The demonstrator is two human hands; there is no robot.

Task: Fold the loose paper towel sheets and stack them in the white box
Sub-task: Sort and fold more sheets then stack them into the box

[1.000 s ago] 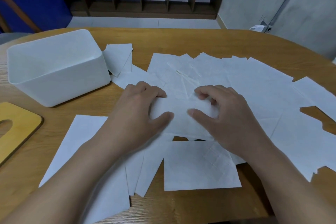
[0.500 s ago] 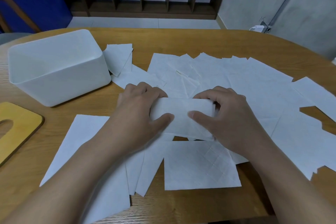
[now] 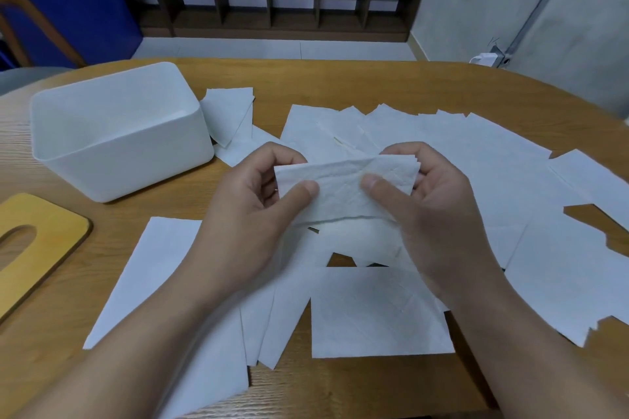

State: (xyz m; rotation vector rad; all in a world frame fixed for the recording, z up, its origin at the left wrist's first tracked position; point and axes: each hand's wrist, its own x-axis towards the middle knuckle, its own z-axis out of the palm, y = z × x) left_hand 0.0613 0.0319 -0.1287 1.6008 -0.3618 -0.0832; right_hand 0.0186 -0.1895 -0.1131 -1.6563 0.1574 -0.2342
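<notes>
A folded white paper towel sheet (image 3: 343, 192) is held a little above the table at the centre. My left hand (image 3: 253, 214) pinches its left end between thumb and fingers. Its right end is pinched by my right hand (image 3: 432, 214). Several loose unfolded sheets (image 3: 379, 311) lie spread over the wooden table (image 3: 340, 82), under and around both hands. The white box (image 3: 117, 131) stands open at the left, beyond my left hand; nothing shows inside it from here.
A yellow wooden lid with an oval slot (image 3: 34, 241) lies at the left edge. One small folded sheet (image 3: 228, 116) lies just right of the box. A chair back (image 3: 30, 27) stands beyond the table's far left.
The hands were pressing and folding the sheet flat on the pile; now they have lifted the folded sheet off the table, thumbs on its near face.
</notes>
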